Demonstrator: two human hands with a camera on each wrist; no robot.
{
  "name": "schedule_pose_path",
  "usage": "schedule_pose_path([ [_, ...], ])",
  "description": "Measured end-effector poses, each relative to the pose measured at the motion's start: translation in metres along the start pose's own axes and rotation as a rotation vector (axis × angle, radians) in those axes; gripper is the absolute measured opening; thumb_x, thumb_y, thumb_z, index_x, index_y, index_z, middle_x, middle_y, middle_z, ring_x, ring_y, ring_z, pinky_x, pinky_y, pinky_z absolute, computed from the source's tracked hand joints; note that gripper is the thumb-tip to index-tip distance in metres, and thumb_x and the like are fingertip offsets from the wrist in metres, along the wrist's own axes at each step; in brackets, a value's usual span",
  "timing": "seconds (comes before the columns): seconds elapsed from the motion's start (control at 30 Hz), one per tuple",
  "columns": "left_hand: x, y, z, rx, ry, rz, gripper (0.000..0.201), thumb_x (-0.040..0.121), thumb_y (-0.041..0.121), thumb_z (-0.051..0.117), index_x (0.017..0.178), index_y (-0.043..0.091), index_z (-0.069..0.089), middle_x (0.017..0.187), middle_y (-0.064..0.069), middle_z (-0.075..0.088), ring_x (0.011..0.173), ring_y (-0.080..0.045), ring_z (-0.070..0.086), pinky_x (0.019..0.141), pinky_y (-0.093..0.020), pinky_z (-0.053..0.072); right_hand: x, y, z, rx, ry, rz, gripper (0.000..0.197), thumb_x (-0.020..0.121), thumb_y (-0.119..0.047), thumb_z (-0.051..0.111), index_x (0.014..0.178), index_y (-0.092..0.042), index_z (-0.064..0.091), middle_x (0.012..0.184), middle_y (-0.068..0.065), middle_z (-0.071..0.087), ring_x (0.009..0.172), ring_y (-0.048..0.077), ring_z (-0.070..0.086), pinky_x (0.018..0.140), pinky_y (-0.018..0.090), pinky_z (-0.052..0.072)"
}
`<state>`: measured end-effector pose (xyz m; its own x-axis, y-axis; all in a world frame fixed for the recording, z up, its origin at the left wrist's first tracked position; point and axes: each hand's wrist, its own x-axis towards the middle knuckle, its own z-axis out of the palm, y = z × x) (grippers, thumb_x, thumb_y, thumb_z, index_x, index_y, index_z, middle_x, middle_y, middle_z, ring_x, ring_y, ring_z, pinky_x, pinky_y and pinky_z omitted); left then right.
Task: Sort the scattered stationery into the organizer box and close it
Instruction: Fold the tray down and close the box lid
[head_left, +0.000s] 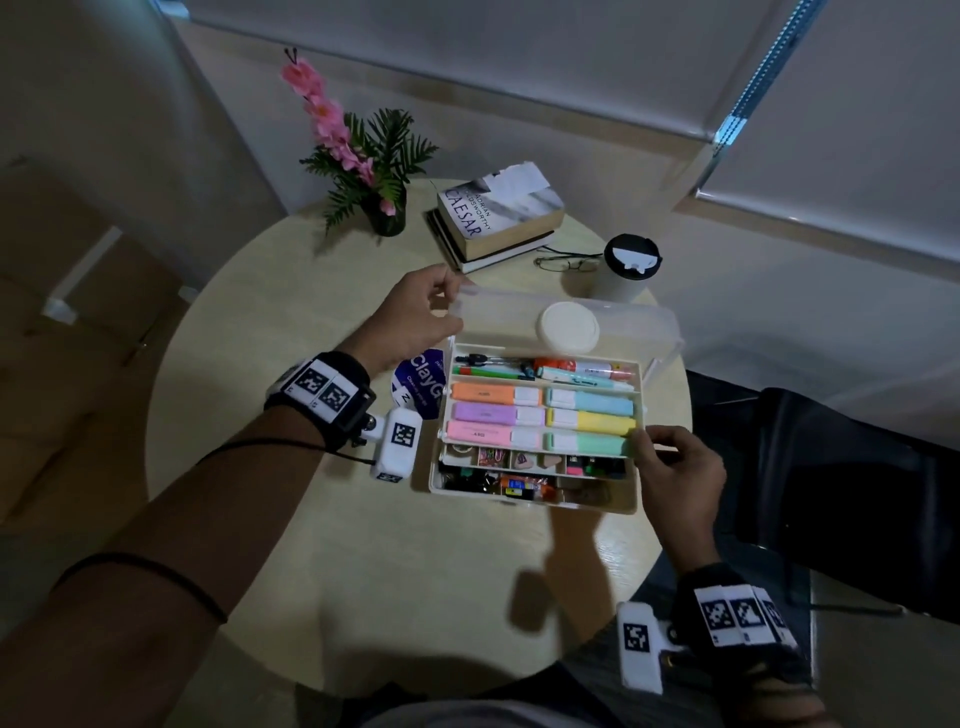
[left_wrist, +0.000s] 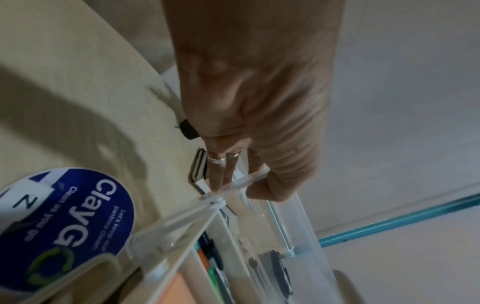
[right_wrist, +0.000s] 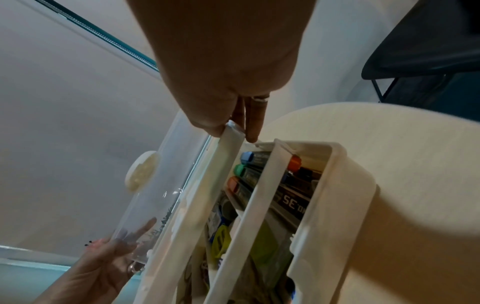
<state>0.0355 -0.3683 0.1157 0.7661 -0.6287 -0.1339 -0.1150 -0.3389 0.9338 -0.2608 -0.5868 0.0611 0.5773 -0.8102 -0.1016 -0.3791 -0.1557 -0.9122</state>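
Closing step: my left hand (head_left: 415, 317) pinches the clear plastic lid (head_left: 613, 325); my right hand (head_left: 675, 467) pinches the white tiered organizer box's (head_left: 535, 499) upper tray. Next, fold trays, lower lid.

At the far edge of your round pale wooden table (head_left: 363, 571) stands a dark vase of pink blossoms and green fern fronds (head_left: 363, 166). To its right lie two stacked books (head_left: 498, 218), the upper one titled "CAESAR". Thin black-framed spectacles (head_left: 569, 262) rest just beside a white cup with a black lid (head_left: 631, 267). A round blue "ClayGo" sticker (head_left: 421, 384) lies flat on the tabletop.
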Motion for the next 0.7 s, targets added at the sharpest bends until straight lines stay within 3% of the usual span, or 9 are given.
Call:
schedule_pose_path([
  [0.1, -0.007, 0.001, -0.006, 0.030, 0.008, 0.061, 0.040, 0.078, -0.014, 0.064, 0.099, 0.017, 0.049, 0.135, 0.003, 0.064, 0.125, -0.016, 0.062, 0.090, -0.032, 0.057, 0.008, -0.002, 0.010, 0.013, -0.020, 0.016, 0.010, 0.091, -0.020, 0.080, 0.082, -0.021, 0.076, 0.066, -0.007, 0.075, 0.061, 0.008, 0.072, 0.057, 0.030, 0.058],
  [0.17, -0.019, -0.001, -0.008, 0.060, -0.011, 0.082, 0.048, 0.077, -0.015, 0.066, 0.108, 0.020, 0.050, 0.136, 0.003, 0.061, 0.128, -0.014, 0.060, 0.091, -0.026, 0.057, 0.008, 0.000, 0.017, -0.006, -0.019, 0.005, 0.011, 0.091, -0.020, 0.081, 0.081, -0.021, 0.077, 0.066, -0.006, 0.075, 0.061, 0.008, 0.072, 0.056, 0.028, 0.057],
  [0.33, -0.056, -0.006, -0.010, 0.147, -0.089, 0.149, 0.061, 0.077, 0.004, 0.086, 0.124, 0.023, 0.054, 0.131, 0.004, 0.053, 0.127, -0.011, 0.056, 0.103, -0.032, 0.055, 0.005, 0.021, 0.018, -0.062, 0.026, 0.005, 0.010, 0.088, -0.023, 0.084, 0.087, -0.021, 0.075, 0.100, 0.001, 0.073, 0.087, 0.013, 0.072, 0.070, 0.026, 0.057],
  [0.43, -0.080, -0.014, -0.004, 0.327, -0.119, 0.216, 0.069, 0.073, 0.017, 0.093, 0.126, 0.026, 0.050, 0.133, 0.009, 0.044, 0.118, -0.013, 0.061, 0.093, -0.033, 0.059, 0.000, 0.037, 0.014, -0.034, -0.066, 0.073, 0.010, 0.089, -0.022, 0.083, 0.094, -0.019, 0.075, 0.096, -0.001, 0.076, 0.087, 0.016, 0.075, 0.076, 0.034, 0.062],
  [0.5, -0.095, -0.022, 0.005, 0.421, -0.083, 0.266, 0.070, 0.073, 0.017, 0.093, 0.127, 0.024, 0.049, 0.136, 0.008, 0.041, 0.114, -0.008, 0.059, 0.085, -0.024, 0.056, -0.001, 0.045, 0.011, -0.032, -0.111, 0.075, 0.013, 0.091, -0.026, 0.082, 0.099, -0.019, 0.075, 0.095, -0.002, 0.078, 0.088, 0.017, 0.075, 0.077, 0.037, 0.062],
  [0.57, -0.107, -0.030, 0.014, 0.467, -0.039, 0.309, 0.068, 0.074, 0.012, 0.089, 0.128, 0.020, 0.049, 0.138, 0.005, 0.040, 0.116, -0.009, 0.058, 0.083, -0.019, 0.051, 0.002, 0.048, 0.007, 0.042, -0.146, 0.090, 0.015, 0.093, -0.026, 0.080, 0.103, -0.016, 0.074, 0.096, 0.000, 0.078, 0.088, 0.016, 0.075, 0.075, 0.031, 0.061],
  [0.63, -0.116, -0.037, 0.023, 0.536, -0.008, 0.352, 0.062, 0.074, 0.007, 0.084, 0.126, 0.015, 0.051, 0.137, -0.001, 0.042, 0.119, -0.015, 0.058, 0.086, -0.024, 0.052, 0.003, 0.043, 0.003, 0.131, -0.163, 0.099, 0.018, 0.097, -0.027, 0.076, 0.104, -0.010, 0.074, 0.094, 0.000, 0.077, 0.084, 0.008, 0.072, 0.071, 0.020, 0.056],
  [0.7, -0.123, -0.043, 0.028, 0.610, 0.008, 0.388, 0.059, 0.071, 0.000, 0.077, 0.123, 0.011, 0.053, 0.136, -0.006, 0.044, 0.123, -0.023, 0.058, 0.090, -0.031, 0.054, 0.007, 0.043, 0.001, 0.179, -0.148, 0.120, 0.020, 0.101, -0.026, 0.070, 0.103, -0.006, 0.074, 0.093, 0.001, 0.077, 0.082, 0.004, 0.069, 0.072, 0.017, 0.054],
])
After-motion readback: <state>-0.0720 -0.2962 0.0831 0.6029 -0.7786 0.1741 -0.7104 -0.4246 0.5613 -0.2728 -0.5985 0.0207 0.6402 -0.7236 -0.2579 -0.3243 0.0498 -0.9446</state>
